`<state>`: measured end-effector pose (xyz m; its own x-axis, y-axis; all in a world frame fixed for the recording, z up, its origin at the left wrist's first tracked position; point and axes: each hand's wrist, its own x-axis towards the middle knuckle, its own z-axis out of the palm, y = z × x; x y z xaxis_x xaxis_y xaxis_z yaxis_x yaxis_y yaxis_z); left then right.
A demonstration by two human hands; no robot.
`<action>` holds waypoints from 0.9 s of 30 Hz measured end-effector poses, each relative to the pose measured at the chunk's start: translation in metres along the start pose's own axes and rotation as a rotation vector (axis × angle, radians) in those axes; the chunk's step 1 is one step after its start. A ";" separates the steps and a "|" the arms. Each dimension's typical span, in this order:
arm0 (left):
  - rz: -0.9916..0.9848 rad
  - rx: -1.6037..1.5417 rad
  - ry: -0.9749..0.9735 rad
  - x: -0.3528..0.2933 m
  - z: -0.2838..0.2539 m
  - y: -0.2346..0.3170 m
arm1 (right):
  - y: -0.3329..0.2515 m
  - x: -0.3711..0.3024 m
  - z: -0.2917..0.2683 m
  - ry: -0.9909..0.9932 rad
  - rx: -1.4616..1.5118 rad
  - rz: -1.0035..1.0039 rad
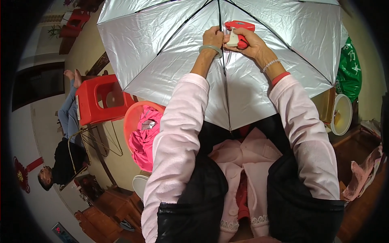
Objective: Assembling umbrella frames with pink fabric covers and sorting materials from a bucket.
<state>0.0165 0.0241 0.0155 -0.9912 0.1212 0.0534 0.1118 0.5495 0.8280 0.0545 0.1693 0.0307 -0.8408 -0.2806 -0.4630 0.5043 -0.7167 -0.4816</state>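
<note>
An opened umbrella (170, 50) with a silver lining and thin dark ribs spreads out in front of me, its underside facing me. My left hand (213, 37), with a pale bangle at the wrist, is closed at the dark middle rib (220, 18). What its fingertips pinch there is hidden. Close beside it, my right hand (255, 45) is wrapped round the grip of a red and white tagging gun (233, 39). The gun lies over the silver cloth just right of that rib, its front end toward my left hand.
To the left stand a red plastic stool (99, 115) and an orange basin (129, 121) holding bright pink cloth (142, 141). Beyond them a person (67, 156) reclines on a metal-framed chair. On the right are a green bag (350, 71) and a white bucket (341, 115).
</note>
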 end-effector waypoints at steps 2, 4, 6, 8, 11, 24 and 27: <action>-0.013 -0.026 -0.018 0.001 -0.001 -0.004 | -0.002 0.003 -0.005 -0.053 0.039 0.027; -0.040 -0.080 -0.061 0.001 -0.001 -0.007 | -0.003 0.005 -0.007 -0.079 0.059 0.041; -0.040 -0.076 -0.060 0.001 -0.002 -0.008 | -0.004 0.005 -0.008 -0.081 0.055 0.066; -0.038 -0.070 -0.057 0.000 -0.003 -0.009 | -0.004 0.006 -0.008 -0.083 0.053 0.079; -0.059 -0.094 -0.056 -0.003 -0.002 -0.003 | -0.005 0.006 -0.009 -0.092 0.012 0.097; -0.072 -0.116 -0.100 0.003 -0.004 -0.014 | -0.012 0.005 0.006 -0.079 -0.134 0.142; -0.057 -0.136 -0.135 0.000 -0.004 -0.008 | -0.011 0.008 0.003 -0.070 -0.178 0.102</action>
<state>0.0154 0.0162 0.0110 -0.9760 0.2082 -0.0637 0.0361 0.4430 0.8958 0.0414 0.1732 0.0342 -0.7922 -0.3940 -0.4660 0.6089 -0.5603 -0.5615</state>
